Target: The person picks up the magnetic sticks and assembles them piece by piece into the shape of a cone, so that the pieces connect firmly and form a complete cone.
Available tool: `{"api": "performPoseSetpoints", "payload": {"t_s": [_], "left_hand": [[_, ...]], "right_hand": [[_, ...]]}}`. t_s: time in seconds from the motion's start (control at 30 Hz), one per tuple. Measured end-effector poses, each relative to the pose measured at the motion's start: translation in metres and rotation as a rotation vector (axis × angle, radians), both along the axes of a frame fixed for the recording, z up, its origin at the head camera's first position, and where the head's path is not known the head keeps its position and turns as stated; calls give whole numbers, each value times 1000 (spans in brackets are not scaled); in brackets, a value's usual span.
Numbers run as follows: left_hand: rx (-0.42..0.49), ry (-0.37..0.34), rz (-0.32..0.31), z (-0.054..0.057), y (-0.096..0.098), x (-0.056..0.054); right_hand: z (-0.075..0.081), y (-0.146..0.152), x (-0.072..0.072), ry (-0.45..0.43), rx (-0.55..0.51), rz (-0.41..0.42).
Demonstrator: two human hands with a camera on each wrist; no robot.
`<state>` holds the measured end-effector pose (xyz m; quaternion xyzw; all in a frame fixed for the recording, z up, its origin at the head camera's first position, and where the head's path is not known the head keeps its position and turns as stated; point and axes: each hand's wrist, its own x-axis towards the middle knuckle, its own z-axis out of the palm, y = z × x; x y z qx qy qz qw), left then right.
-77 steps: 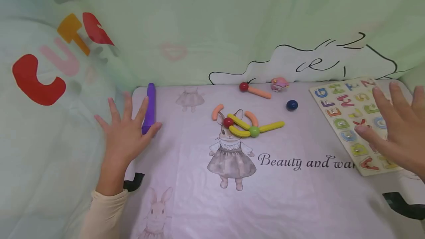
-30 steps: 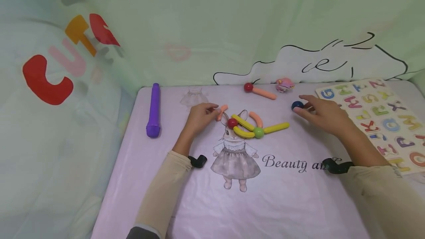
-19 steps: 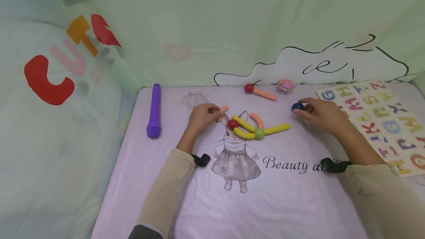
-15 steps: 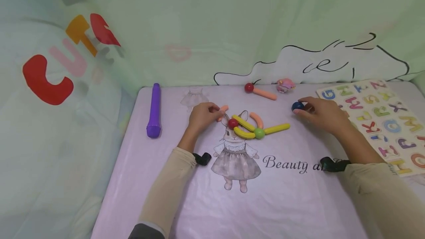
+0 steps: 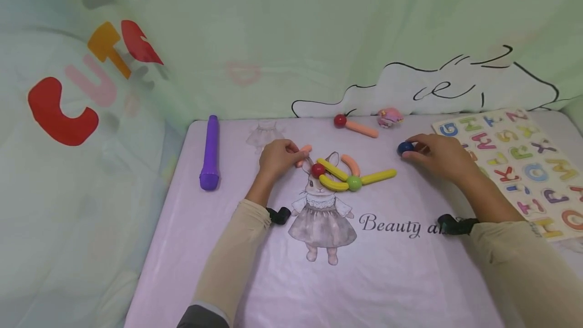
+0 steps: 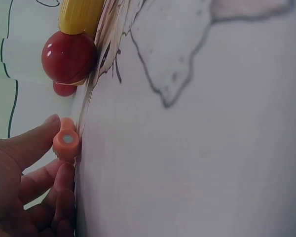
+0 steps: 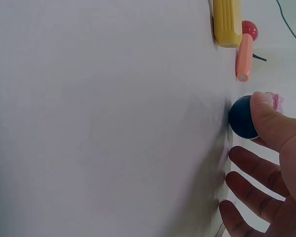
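My left hand [image 5: 279, 160] pinches a short curved orange rod [image 5: 306, 149] between thumb and fingers. In the left wrist view a pale round disc shows on the end of that orange rod [image 6: 65, 145]. A dark blue ball [image 5: 404, 148] is in the thumb-and-finger grip of my right hand [image 5: 442, 156], at or just above the tabletop. The right wrist view has the thumb lying across the blue ball [image 7: 241, 117], the other fingers spread below it. Between the hands lie joined yellow rods [image 5: 379, 176] with a red ball [image 5: 318, 170], a green ball [image 5: 354, 182] and another curved orange rod [image 5: 351, 164].
A purple toy microphone [image 5: 210, 156] lies at the left. Along the back are a red ball [image 5: 340, 120] with a straight orange rod [image 5: 362, 129] and a small pink object [image 5: 389, 117]. A wooden alphabet puzzle board [image 5: 514, 153] lies right, partly behind my right arm.
Both hands have come inward from the sides, where their fingers were spread. The left has taken hold of the curved orange rod, the right of the blue ball.
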<state>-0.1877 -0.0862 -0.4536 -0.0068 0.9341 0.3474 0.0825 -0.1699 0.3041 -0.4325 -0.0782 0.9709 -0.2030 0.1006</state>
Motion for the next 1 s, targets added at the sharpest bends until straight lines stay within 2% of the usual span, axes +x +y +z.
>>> {"api": "performPoseSetpoints", "payload": {"t_s": [0.23, 0.4, 0.6, 0.83, 1.0], "left_hand": [[-18, -19, 26, 0, -1, -1], [25, -45, 46, 4, -2, 2], [157, -90, 60, 1, -9, 2], [389, -161, 4, -1, -18, 8], [525, -224, -35, -1, -26, 17]], "right_hand": [[-2, 1, -2, -26, 0, 17], [-2, 3, -1, -38, -7, 16], [0, -1, 8, -18, -32, 2], [8, -6, 23, -8, -88, -7], [13, -7, 30, -41, -155, -21]]}}
